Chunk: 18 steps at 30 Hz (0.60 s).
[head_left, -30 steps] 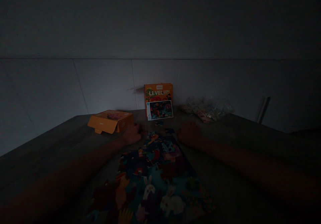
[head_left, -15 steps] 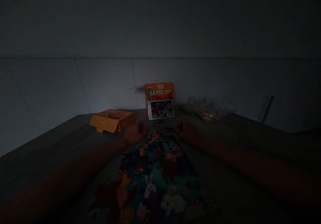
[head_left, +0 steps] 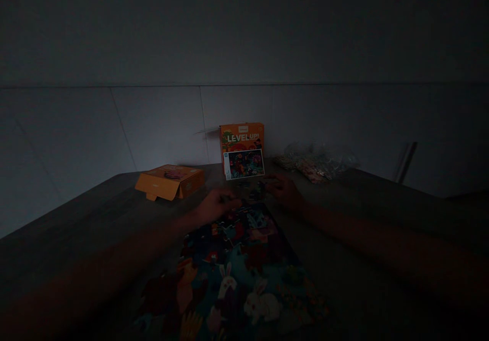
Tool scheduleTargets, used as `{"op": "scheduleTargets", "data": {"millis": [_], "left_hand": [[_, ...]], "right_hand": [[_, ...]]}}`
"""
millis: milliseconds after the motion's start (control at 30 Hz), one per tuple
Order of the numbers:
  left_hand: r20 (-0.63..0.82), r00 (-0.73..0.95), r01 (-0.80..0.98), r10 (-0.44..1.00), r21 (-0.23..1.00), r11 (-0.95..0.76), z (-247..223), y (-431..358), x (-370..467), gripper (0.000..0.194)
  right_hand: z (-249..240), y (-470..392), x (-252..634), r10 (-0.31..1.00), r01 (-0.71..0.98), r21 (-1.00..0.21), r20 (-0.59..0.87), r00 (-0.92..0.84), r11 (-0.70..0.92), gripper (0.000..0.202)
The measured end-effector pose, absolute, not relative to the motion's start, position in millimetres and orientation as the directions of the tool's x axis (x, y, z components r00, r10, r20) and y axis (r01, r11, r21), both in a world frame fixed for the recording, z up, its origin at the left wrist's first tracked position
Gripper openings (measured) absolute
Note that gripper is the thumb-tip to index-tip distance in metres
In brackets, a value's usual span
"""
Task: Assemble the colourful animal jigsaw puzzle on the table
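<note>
A partly assembled jigsaw puzzle (head_left: 244,264) with white rabbits and other colourful animals lies on the table in front of me. My left hand (head_left: 218,204) is over its far left edge, fingers bent and closed; whatever is under or between them is lost in the dark. Beyond the far edge, my right hand (head_left: 283,189) pinches what looks like a dark puzzle piece (head_left: 260,186) at its fingertips. Another loose piece (head_left: 243,183) lies between the hands, only faintly visible.
An upright orange box (head_left: 241,131) stands at the back, with a picture card (head_left: 246,165) leaning on it. To the left lies an opened orange box (head_left: 171,178). Clear plastic bags of pieces (head_left: 315,168) are at the back right, near the white wall (head_left: 164,122). The light is very dim.
My left hand has moved right, over the puzzle's far edge, covering pieces seen there before. My right hand has shifted slightly away from me, with its fingers reaching toward the loose pieces.
</note>
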<state>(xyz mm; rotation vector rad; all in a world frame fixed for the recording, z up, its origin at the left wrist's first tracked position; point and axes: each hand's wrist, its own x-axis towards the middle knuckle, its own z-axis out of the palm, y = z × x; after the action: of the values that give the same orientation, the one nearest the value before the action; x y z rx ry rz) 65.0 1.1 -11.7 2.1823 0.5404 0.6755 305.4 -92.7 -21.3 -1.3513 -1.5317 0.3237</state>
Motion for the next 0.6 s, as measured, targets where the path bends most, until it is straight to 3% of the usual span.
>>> {"op": "scheduleTargets", "data": {"millis": [100,267,433,600], "left_hand": [[0.319,0.763,0.127,0.562,0.78,-0.613,-14,-11,64,0.035],[0.294,0.794,0.087,0.532,0.811,-0.579,-10,-17,60,0.057],[0.308,0.825,0.037,0.473,0.807,-0.59,-10,-20,61,0.04],[0.227,0.77,0.014,0.597,0.929,-0.37,-13,-8,64,0.028]], "right_hand": [[-19,-98,298,0.87,0.523,-0.767,0.485,0.093,0.372,0.036],[-16,-106,287,0.882,0.49,-0.767,0.472,-0.006,0.414,0.039],[-16,-112,283,0.875,0.546,-0.696,0.452,-0.173,0.467,0.031],[-17,-116,281,0.838,0.617,-0.59,0.489,-0.242,0.522,0.035]]}}
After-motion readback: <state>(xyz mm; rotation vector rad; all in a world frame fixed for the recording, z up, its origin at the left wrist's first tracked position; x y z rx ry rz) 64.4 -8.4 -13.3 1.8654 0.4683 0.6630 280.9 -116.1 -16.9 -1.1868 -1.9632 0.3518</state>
